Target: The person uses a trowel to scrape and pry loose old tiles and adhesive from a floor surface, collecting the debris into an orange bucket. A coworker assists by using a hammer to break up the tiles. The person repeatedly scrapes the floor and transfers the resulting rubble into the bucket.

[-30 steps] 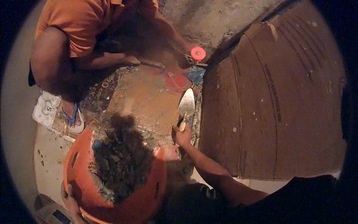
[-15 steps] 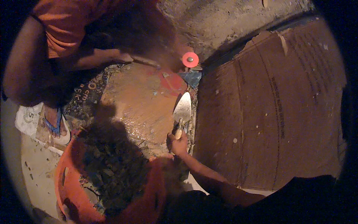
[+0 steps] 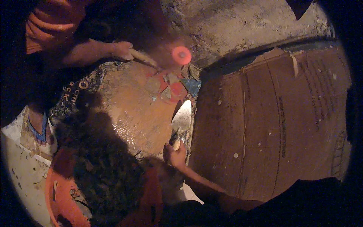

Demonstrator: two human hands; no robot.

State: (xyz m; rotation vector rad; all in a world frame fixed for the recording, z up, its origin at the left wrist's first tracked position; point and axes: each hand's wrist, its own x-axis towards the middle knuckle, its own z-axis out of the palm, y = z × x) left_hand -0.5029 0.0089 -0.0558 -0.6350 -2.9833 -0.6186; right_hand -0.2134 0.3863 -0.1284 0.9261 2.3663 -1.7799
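Note:
My right hand [image 3: 175, 154] is closed around the pale handle of a pointed trowel [image 3: 182, 117]. Its shiny metal blade points away from me, low over the right edge of a wet, brownish tile-like slab [image 3: 136, 109]. Close beyond the tip lie broken shards [image 3: 166, 89] and a blue-green fragment [image 3: 192, 86]. My left hand does not show. Across from me, a co-worker's hand [image 3: 121, 51] grips a wooden-looking handle [image 3: 143, 59] that reaches over the slab's far edge. Beside its end is a round pinkish-red disc [image 3: 181, 56]; what it belongs to is unclear.
An orange tub [image 3: 56, 196], holding dark rubble, stands near left. Brown cardboard [image 3: 242, 125] covers the right side. Rough ground or wall [image 3: 242, 26] rises beyond it. The co-worker's foot in a blue flip-flop [image 3: 39, 130] is at the left.
The view has shifted slightly. Shards now show on the slab's far right corner. The co-worker's hand and the handle show more plainly. My right hand still holds the trowel, almost in the same place.

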